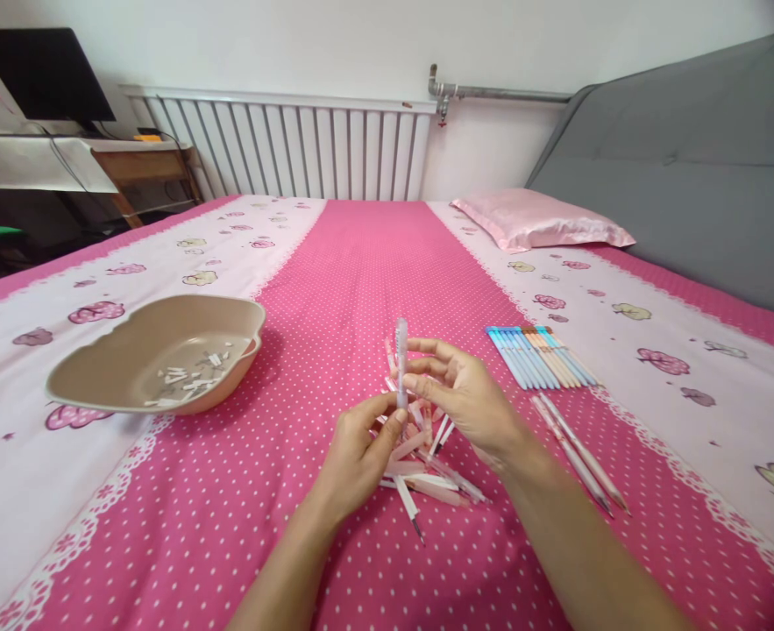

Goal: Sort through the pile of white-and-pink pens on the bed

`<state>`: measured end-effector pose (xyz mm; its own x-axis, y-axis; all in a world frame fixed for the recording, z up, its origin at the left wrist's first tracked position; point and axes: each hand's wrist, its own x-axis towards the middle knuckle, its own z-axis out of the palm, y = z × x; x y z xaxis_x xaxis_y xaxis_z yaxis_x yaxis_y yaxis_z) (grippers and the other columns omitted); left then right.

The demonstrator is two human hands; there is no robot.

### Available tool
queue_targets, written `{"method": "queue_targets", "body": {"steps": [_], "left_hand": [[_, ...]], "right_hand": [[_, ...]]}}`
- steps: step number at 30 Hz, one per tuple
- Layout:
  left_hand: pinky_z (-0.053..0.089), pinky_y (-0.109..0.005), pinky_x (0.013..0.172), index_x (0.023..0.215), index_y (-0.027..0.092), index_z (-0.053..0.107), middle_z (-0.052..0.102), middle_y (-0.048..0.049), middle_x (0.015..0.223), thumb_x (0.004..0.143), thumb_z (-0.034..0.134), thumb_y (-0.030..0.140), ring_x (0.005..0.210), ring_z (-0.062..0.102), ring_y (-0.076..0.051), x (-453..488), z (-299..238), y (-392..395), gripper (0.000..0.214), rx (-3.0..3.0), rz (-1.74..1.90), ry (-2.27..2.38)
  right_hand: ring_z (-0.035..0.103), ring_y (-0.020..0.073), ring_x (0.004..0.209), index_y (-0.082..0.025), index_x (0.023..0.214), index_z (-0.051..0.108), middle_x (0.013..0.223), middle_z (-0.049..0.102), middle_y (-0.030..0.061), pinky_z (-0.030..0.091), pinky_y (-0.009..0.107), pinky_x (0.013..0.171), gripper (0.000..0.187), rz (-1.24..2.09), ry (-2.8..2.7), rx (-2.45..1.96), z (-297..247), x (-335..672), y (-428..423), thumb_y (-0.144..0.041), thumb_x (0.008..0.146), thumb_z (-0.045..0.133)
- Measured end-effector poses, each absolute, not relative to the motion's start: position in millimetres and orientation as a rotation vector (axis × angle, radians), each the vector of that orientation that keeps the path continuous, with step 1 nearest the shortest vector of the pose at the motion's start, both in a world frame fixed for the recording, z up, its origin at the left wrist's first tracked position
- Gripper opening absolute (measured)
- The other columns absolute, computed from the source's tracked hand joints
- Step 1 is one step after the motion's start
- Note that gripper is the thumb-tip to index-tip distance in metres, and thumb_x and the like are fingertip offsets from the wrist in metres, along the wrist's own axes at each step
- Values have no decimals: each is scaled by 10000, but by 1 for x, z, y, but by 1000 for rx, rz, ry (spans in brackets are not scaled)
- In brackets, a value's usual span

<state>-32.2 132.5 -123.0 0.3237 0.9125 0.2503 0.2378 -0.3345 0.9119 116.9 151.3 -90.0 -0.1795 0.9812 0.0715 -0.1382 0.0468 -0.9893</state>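
Observation:
Upright between my hands is a translucent, pale pen barrel (401,342). My left hand (364,447) pinches its lower end between thumb and fingertips. Higher up, the thumb and fingers of my right hand (462,390) close on the same barrel from the right. Beneath both hands lies a loose pile of pink pen parts (409,447), with white refills among them. One white refill (408,499) with a dark tip points toward me at the front of the pile. My hands hide part of the heap.
A beige basin (117,368) holding small white pieces (193,381) stands left. To the right are a row of blue and cream pens (537,358) and two pale pink pens (580,451). A pink pillow (537,219) lies farther back on the bed (360,254).

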Motion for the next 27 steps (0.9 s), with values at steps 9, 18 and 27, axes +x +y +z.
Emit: {"method": "queue_targets", "body": {"steps": [9,18,27], "left_hand": [[428,-248,672,936,158,651,644,-30,789,889,477,335,720,575,-154,-33,-123,132,253,1796,1044,1056],[407,-256,677,960,139,619,616,-35,805,913,430,343,722,544,-151,-34,-125,134,282,1755,1042,1010],[398,-268,680,949,143,609,603,-34,803,916,418,360,722,536,-155,-35,-127,132,291,1750,1021,1003]], "right_hand": [[587,116,708,-230,1054,566,855,591,-7,508,261,627,417,1274,-1319,-1003,-94,118,153,-282,676,735],[607,152,974,-264,1242,490,1183,599,68,523,294,794,458,1447,-1266,-891,-88,116,150,-263,804,621],[657,128,839,-236,1122,549,934,692,24,536,243,703,353,1484,-1225,-878,-87,115,150,-187,783,631]]}}
